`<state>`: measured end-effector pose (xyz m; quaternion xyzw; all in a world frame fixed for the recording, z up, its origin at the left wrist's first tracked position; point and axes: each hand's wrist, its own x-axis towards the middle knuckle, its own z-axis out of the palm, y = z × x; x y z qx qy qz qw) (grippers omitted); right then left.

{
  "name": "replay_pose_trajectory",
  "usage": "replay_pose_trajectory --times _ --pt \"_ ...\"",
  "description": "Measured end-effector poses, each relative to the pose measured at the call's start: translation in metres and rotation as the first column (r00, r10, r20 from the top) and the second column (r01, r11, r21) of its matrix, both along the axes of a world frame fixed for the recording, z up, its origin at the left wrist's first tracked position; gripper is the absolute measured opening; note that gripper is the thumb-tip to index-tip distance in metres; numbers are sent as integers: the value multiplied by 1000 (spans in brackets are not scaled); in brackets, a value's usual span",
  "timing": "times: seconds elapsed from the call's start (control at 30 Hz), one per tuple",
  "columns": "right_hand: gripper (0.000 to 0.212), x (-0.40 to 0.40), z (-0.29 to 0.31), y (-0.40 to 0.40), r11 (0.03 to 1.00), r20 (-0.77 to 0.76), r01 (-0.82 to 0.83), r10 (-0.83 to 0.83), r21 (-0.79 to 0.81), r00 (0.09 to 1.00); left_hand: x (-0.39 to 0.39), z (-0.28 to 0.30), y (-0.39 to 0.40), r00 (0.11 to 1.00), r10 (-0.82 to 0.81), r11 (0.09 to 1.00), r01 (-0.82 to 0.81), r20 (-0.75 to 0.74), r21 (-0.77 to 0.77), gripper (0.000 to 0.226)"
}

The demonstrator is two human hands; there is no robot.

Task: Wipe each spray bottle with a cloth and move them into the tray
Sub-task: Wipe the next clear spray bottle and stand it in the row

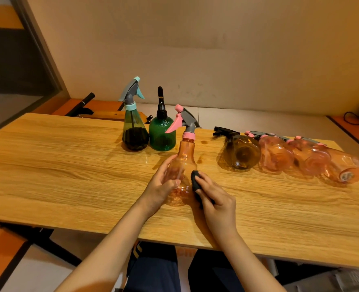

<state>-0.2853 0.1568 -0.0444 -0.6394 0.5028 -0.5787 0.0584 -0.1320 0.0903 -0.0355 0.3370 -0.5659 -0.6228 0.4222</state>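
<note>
An orange spray bottle (pixel 185 157) with a pink and grey trigger head stands upright on the wooden table (pixel 69 165). My left hand (pixel 163 186) grips its body from the left. My right hand (pixel 214 197) holds a small dark cloth (pixel 195 180) and presses it against the bottle's right side. Behind stand a dark teal-topped bottle (pixel 134 127) and a green bottle (pixel 162 131). To the right, an amber bottle (pixel 240 152) and three orange-pink bottles (pixel 276 153) (pixel 311 159) (pixel 347 167) lie on their sides in a row. No tray is recognisable.
The table's far edge runs just behind the standing bottles, with a wall beyond. A black handle (pixel 83 103) and wooden furniture sit behind the table at the left. My knees (pixel 153 268) show under the near edge.
</note>
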Motion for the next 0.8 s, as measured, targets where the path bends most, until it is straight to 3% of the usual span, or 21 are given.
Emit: replay_pose_trajectory --times 0.3,0.47,0.63,0.8 --pt "32 1 -1 2 997 -44 -83 82 -6 996 6 5 -4 971 13 980 35 -239 195 96" --pt "38 -1 -3 2 998 -17 -53 52 -25 998 3 10 -1 979 -5 979 46 -203 200 115" --pt "35 -1 -3 1 998 -21 -53 52 -44 998 -1 8 2 991 31 990 -13 -133 140 104" --pt "32 -1 -1 2 998 -4 -54 54 -17 999 -1 -2 0 996 48 996 -42 -73 73 80"
